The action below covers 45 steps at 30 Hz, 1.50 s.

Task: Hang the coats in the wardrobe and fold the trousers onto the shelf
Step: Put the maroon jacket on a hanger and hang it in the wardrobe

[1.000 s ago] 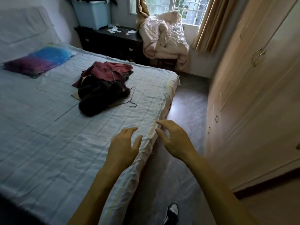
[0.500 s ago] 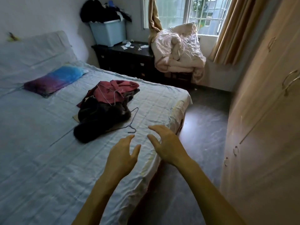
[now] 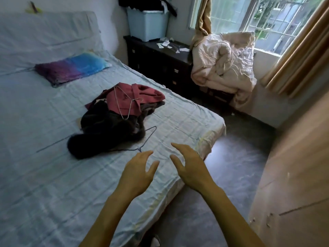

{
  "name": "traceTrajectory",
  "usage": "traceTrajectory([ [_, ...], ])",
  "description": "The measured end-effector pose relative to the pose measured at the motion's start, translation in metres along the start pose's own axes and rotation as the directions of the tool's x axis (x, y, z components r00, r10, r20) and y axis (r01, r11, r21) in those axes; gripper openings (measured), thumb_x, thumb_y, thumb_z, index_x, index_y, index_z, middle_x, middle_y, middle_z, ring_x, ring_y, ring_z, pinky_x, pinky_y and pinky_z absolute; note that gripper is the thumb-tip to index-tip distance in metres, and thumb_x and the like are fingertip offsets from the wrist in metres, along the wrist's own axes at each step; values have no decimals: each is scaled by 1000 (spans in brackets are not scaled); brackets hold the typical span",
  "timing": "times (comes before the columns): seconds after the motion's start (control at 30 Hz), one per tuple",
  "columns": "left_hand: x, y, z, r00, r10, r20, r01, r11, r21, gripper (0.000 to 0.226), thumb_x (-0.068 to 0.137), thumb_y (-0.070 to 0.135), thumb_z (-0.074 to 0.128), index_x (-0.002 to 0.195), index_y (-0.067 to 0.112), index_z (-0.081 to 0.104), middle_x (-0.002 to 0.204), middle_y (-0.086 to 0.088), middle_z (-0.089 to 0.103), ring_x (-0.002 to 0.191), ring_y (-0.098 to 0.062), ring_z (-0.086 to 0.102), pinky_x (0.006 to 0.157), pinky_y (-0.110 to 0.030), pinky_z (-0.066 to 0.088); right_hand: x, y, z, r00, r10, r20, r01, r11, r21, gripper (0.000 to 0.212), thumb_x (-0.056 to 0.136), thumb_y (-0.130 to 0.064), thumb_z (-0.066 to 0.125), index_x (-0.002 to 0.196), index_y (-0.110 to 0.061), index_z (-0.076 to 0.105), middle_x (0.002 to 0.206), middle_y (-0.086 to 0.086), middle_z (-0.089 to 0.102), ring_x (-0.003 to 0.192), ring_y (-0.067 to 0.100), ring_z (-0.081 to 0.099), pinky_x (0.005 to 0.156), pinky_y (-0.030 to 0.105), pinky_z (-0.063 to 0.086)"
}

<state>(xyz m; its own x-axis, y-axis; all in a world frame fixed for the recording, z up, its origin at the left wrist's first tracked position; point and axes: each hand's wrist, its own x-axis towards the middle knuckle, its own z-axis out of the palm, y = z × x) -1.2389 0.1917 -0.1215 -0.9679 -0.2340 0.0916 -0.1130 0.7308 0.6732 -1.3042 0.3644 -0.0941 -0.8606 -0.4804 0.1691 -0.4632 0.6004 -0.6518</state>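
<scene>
Dark furry coat [image 3: 106, 132] lies heaped under a crumpled red garment [image 3: 140, 95] and a pale wire hanger [image 3: 130, 104] on the pale blue sheeted bed [image 3: 53, 184]. Nearer the bed's edge, the left hand [image 3: 137, 173] and right hand [image 3: 190, 166] hover with fingers spread, holding nothing.

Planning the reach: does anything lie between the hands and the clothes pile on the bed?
Only a dark wire hanger, lying on the sheet between the left hand and the clothes pile; nothing else visible.
</scene>
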Motion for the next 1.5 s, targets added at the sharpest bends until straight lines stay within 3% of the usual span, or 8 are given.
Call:
traceTrajectory([
  [0.2, 99, 5, 31, 998, -48, 45, 47, 999, 23, 54, 92, 53, 44, 135, 21, 47, 137, 0, 51, 123, -17, 48, 105, -35, 37, 87, 55, -30, 997, 35, 70, -25, 991, -129, 38, 97, -34, 48, 131, -19, 52, 134, 0, 52, 123, 16, 46, 99, 15, 26],
  [0.37, 152, 7, 32, 995, -97, -26, 97, 995, 11, 57, 89, 55, 42, 131, 18, 52, 131, -1, 55, 119, -19, 51, 102, -36, 40, 146, 82, -33, 991, -3, 132, 21, 990, -138, 39, 97, -37, 46, 132, -20, 52, 134, -2, 51, 123, 14, 46, 98, 18, 29],
  [0.53, 194, 7, 50, 982, -180, -59, 184, 982, 54, 52, 93, 49, 45, 134, 19, 49, 134, 1, 51, 119, -18, 51, 101, -34, 40, 203, 124, -27, 977, -61, 207, 83, 992, -99, 40, 97, -39, 45, 132, -20, 52, 134, -2, 52, 122, 15, 47, 103, 31, 38],
  [0.9, 295, 80, 101, 869, -399, -292, 429, 902, 43, 50, 92, 50, 42, 130, 20, 53, 129, 3, 55, 116, -13, 52, 99, -27, 39, 338, 220, -59, 869, -313, 384, 311, 948, 67, 45, 97, -44, 42, 139, -26, 42, 140, -7, 46, 126, 11, 43, 100, 18, 28],
  [1.07, 316, 103, 99, 796, -475, -375, 532, 845, 57, 63, 87, 60, 37, 132, 19, 52, 132, 3, 53, 118, -16, 51, 100, -33, 41, 394, 232, -66, 842, -403, 358, 363, 915, 177, 43, 96, -38, 49, 134, -18, 50, 133, 0, 54, 121, 15, 49, 97, 17, 30],
  [1.17, 325, 103, 95, 760, -504, -411, 577, 814, 68, 57, 90, 56, 41, 133, 19, 51, 133, 2, 52, 119, -15, 51, 101, -33, 41, 405, 229, -54, 798, -461, 389, 393, 886, 246, 42, 96, -36, 50, 134, -18, 50, 133, 1, 54, 120, 16, 49, 96, 15, 31],
  [1.37, 350, 82, 88, 763, -502, -407, 577, 813, 81, 59, 91, 58, 35, 136, 21, 47, 136, 4, 50, 121, -13, 48, 103, -32, 39, 427, 225, -30, 756, -498, 424, 424, 867, 261, 43, 96, -40, 49, 134, -21, 49, 131, -1, 54, 118, 15, 50, 97, 24, 39],
  [1.5, 374, 53, 85, 768, -493, -409, 549, 836, 23, 53, 93, 51, 40, 137, 22, 46, 138, 4, 48, 123, -14, 47, 103, -33, 39, 451, 220, -26, 740, -497, 453, 456, 866, 204, 45, 93, -44, 51, 134, -24, 49, 131, -6, 53, 119, 10, 49, 94, 11, 32],
])
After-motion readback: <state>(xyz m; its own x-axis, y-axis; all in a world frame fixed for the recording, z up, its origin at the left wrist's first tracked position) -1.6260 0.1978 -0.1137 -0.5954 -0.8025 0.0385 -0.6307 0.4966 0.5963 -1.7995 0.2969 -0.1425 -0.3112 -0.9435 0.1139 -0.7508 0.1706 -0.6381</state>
